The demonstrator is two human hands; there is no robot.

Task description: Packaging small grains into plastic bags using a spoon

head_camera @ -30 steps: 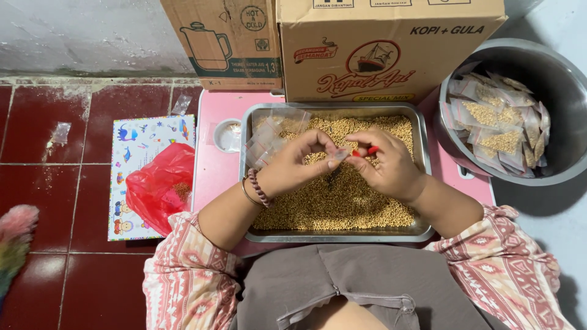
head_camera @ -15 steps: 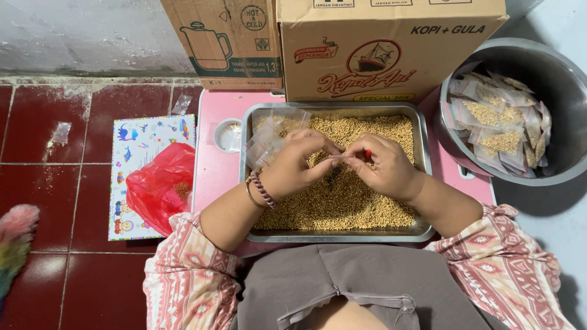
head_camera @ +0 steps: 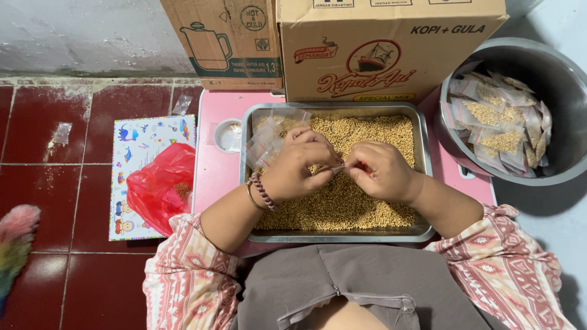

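A small clear plastic packet [head_camera: 340,168] is being pinched between the left hand [head_camera: 299,168] and the right hand [head_camera: 382,173], just above the layer of pale yellow grains [head_camera: 361,131] in the shallow rectangular steel tray [head_camera: 425,183]. Both hands are being kept narrow, fingertips drawn together on the packet's edge, which is lying between them where the thumbs are meeting; a small red thing is showing at the right fingers, too small to be told. The step in hand is being judged as the handling of one packet's mouth, either its opening or its closing; which of the two cannot be told. The next move is being judged to call for a steady pinch along the thin edge, with the packet kept level over the tray so that any loose grains are being caught there.

A loose bunch of empty clear packets [head_camera: 264,143] is resting on the tray's upper left corner, just beside the left hand. The tray is being carried by a low pink bench [head_camera: 214,177]. To the right, a large grey metal bowl [head_camera: 550,73] is holding filled packets of grain [head_camera: 498,116], well apart from the hands. A crumpled red plastic bag [head_camera: 160,186] is lying to the left on the floor.
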